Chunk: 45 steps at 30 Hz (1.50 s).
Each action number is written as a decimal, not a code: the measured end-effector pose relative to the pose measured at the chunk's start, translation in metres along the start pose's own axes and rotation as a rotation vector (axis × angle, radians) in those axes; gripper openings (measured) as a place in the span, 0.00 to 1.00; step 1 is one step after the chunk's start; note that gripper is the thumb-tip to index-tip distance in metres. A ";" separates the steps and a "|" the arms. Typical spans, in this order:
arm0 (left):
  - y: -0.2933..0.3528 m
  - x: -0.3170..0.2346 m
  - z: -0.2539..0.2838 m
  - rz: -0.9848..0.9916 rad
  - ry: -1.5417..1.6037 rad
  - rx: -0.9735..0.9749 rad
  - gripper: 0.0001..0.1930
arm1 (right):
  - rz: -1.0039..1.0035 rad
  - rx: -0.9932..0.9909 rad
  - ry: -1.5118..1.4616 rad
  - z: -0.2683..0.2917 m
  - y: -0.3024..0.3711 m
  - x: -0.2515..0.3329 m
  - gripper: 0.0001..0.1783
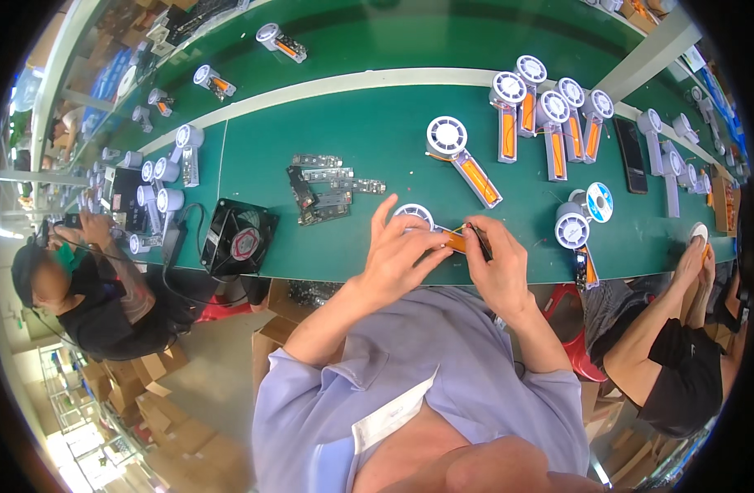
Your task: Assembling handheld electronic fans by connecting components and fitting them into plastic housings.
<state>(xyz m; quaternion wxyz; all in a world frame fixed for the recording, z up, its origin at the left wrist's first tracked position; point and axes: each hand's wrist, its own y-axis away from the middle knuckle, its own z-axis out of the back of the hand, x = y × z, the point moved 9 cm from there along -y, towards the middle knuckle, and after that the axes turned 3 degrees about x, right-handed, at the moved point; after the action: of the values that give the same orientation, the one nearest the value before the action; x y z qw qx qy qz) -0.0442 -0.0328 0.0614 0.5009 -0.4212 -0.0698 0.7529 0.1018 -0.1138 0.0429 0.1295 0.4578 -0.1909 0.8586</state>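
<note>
Close to the table's front edge, my left hand (397, 253) pinches a small handheld fan (415, 213) by its open handle, with thumb and forefinger together and the other fingers raised. The fan's round white head shows behind that hand, and an orange battery (456, 241) lies in the handle between my hands. My right hand (502, 264) is closed on a thin black tool (481, 241) held against the handle; its tip is too small to make out. Farther off lies another handheld fan (447, 136) with its orange battery exposed.
Several open fans (553, 107) stand grouped at the back right. A solder reel (599, 202) sits beside another fan (571, 231), near a phone (631, 156). Circuit boards (328, 174) are piled left of centre, by a black square cooling fan (239, 237). Co-workers sit at both sides.
</note>
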 end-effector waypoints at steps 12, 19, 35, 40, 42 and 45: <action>0.000 0.004 0.005 0.034 -0.052 -0.060 0.12 | -0.119 0.186 -0.110 -0.012 0.007 -0.005 0.10; -0.005 0.016 -0.002 0.258 0.116 0.132 0.07 | 0.075 0.091 0.216 -0.012 0.006 0.019 0.13; -0.004 -0.001 -0.014 0.119 -0.081 0.041 0.11 | 0.247 -0.149 0.200 -0.003 0.013 0.025 0.17; -0.004 -0.004 -0.014 0.056 -0.089 0.048 0.11 | 0.236 -0.154 0.156 -0.005 0.016 0.021 0.18; -0.005 -0.005 -0.015 0.051 -0.099 0.038 0.11 | 0.248 -0.138 0.133 -0.007 0.018 0.022 0.18; -0.004 -0.006 -0.015 0.049 -0.117 0.027 0.11 | 0.259 -0.142 0.132 -0.009 0.017 0.022 0.18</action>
<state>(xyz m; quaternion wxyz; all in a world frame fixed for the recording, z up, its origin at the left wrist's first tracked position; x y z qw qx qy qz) -0.0297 -0.0402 0.0572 0.4829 -0.3711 -0.0784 0.7893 0.0765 -0.1241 0.0533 0.0618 0.3617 -0.2999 0.8806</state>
